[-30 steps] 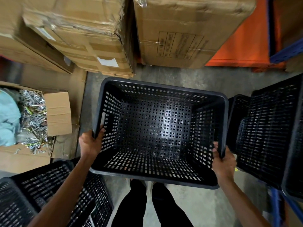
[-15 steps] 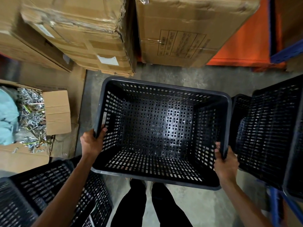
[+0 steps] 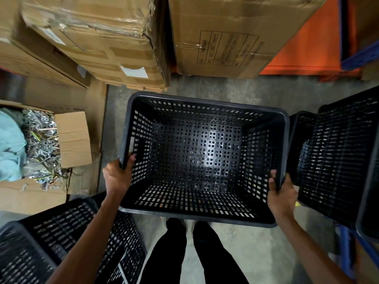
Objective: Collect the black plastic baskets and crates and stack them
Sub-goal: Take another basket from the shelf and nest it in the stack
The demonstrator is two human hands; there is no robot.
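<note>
Both hands hold an empty black basket point(image 3: 205, 158) above the concrete floor point(image 3: 256, 253): the left hand point(image 3: 118, 177) has its fingers clamped on the left rim, the right hand point(image 3: 282, 196) on the right rim. More black baskets sit lower left point(image 3: 61, 242) and right point(image 3: 338, 160). An open cardboard box point(image 3: 71, 140) on the left holds metal hardware point(image 3: 41, 136).

The printed table on the cardboard box point(image 3: 225, 35) is too blurred to read.
</note>
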